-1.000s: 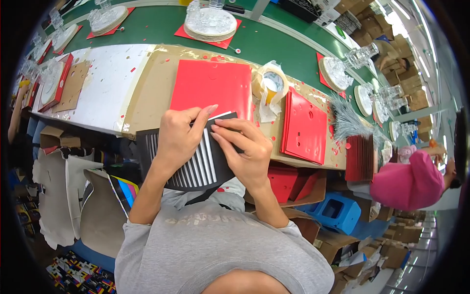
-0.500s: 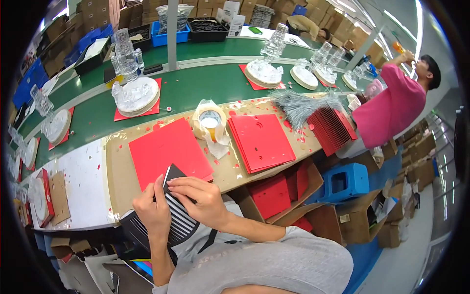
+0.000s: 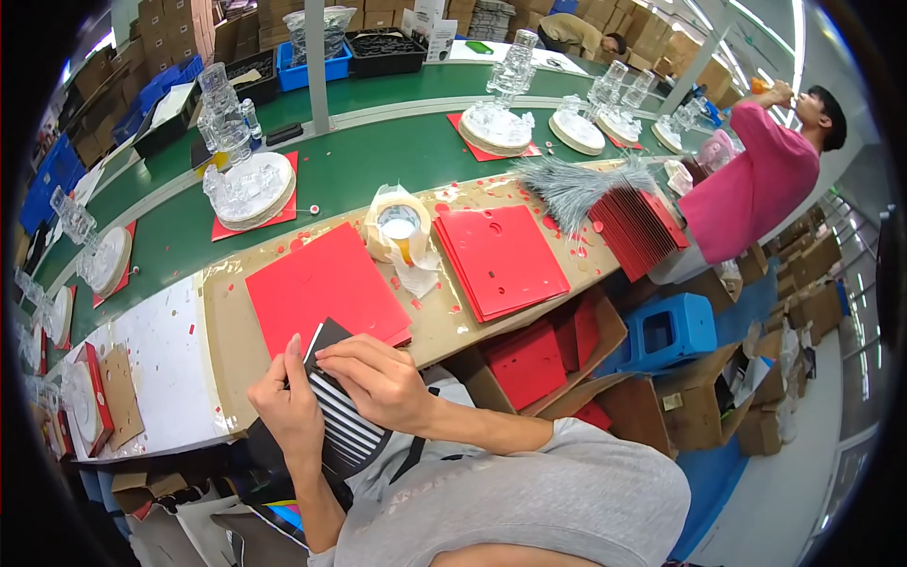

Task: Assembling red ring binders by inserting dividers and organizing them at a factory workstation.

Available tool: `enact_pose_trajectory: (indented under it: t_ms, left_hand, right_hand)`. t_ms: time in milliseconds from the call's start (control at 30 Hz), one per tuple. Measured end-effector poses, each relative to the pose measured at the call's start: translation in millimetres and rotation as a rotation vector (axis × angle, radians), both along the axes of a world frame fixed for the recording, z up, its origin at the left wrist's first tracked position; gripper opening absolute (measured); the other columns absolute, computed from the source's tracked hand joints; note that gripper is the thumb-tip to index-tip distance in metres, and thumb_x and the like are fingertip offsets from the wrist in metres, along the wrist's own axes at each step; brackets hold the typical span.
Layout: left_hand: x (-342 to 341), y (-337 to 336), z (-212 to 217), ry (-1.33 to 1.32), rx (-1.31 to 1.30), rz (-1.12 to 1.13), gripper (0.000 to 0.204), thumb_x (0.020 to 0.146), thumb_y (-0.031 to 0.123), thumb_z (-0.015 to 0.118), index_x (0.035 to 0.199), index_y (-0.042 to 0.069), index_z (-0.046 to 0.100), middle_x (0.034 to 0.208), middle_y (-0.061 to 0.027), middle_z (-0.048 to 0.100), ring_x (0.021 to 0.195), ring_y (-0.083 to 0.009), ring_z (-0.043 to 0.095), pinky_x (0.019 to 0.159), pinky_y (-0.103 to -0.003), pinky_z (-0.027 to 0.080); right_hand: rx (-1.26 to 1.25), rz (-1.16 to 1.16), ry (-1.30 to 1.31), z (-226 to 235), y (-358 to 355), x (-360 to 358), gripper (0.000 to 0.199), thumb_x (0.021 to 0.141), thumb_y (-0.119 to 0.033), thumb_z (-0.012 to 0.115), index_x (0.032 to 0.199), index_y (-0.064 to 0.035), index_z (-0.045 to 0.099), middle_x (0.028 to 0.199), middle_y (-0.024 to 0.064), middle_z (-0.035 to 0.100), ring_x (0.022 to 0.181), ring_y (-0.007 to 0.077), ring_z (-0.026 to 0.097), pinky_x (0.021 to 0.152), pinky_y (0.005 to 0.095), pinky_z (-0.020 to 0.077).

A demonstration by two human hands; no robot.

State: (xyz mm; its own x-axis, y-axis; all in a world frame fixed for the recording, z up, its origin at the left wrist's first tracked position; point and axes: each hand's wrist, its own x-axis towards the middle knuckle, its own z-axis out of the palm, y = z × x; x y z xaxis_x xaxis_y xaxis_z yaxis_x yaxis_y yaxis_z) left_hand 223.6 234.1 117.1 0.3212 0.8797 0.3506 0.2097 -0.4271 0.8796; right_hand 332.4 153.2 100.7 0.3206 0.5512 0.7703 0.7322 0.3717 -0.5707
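Note:
A black sheet with white stripes [image 3: 348, 433] is tilted in front of my body, its upper corner rising between my hands. My left hand [image 3: 286, 406] is closed on the sheet's left edge, with fingers and thumb pointing up. With its fingers bent together, my right hand [image 3: 385, 383] pinches the sheet near that upper corner; the fingertips are partly hidden. Just beyond my hands, a stack of flat red sheets [image 3: 326, 293] lies on the brown-covered table. To its right are a roll of tape [image 3: 399, 227] in crumpled wrapping and another stack of red sheets [image 3: 501, 265].
A bundle of grey wires [image 3: 576, 189] lies beside upright red sheets [image 3: 638, 236]. Clear plastic parts on round discs [image 3: 250, 189] stand along the green conveyor [image 3: 378, 156]. Right of me are cardboard boxes [image 3: 633, 425], a blue stool [image 3: 673, 335] and a person in pink [image 3: 756, 194].
My right hand has shifted slightly along the sheet's upper edge, and the sheet's lower left part is now less visible. The whole view has tilted a little.

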Motion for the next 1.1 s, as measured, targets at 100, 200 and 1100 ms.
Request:
enact_pose_trajectory:
  t_ms: [100, 200, 1100]
  left_hand:
    - [1.0, 1.8, -5.3, 0.019, -0.016, 0.003, 0.021, 0.099, 0.006, 0.060, 0.087, -0.010, 0.065, 0.058, -0.0074, 0.033, 0.054, -0.0068, 0.032, 0.048, -0.032, 0.027]
    - [0.7, 5.7, -2.7, 0.018, 0.003, -0.012, 0.018, 0.098, 0.008, 0.061, 0.096, -0.008, 0.070, 0.059, -0.0091, 0.035, 0.055, -0.0057, 0.035, 0.048, -0.031, 0.030]
    - [1.6, 19.6, 2.6, 0.120, -0.053, -0.137, 0.034, 0.095, 0.014, 0.065, 0.071, -0.009, 0.061, 0.053, -0.0203, 0.048, 0.041, -0.0257, 0.042, 0.046, -0.039, 0.034]
  right_hand:
    - [-0.014, 0.026, 0.028, -1.0, 1.0, 6.4, 0.018, 0.076, 0.009, 0.073, 0.094, 0.0046, 0.070, 0.097, 0.0129, 0.072, 0.085, 0.0282, 0.069, 0.073, 0.0357, 0.0573]
    - [-0.073, 0.078, 0.126, 3.0, 0.8, 11.0, 0.015, 0.076, 0.007, 0.075, 0.091, 0.0029, 0.074, 0.096, 0.0134, 0.073, 0.087, 0.0273, 0.069, 0.076, 0.0354, 0.0563]
    - [-0.171, 0.180, -0.025, 2.6, 7.0, 35.7, 0.017, 0.073, 0.004, 0.079, 0.089, 0.0004, 0.076, 0.090, 0.0099, 0.072, 0.079, 0.0214, 0.069, 0.071, 0.0314, 0.0543]
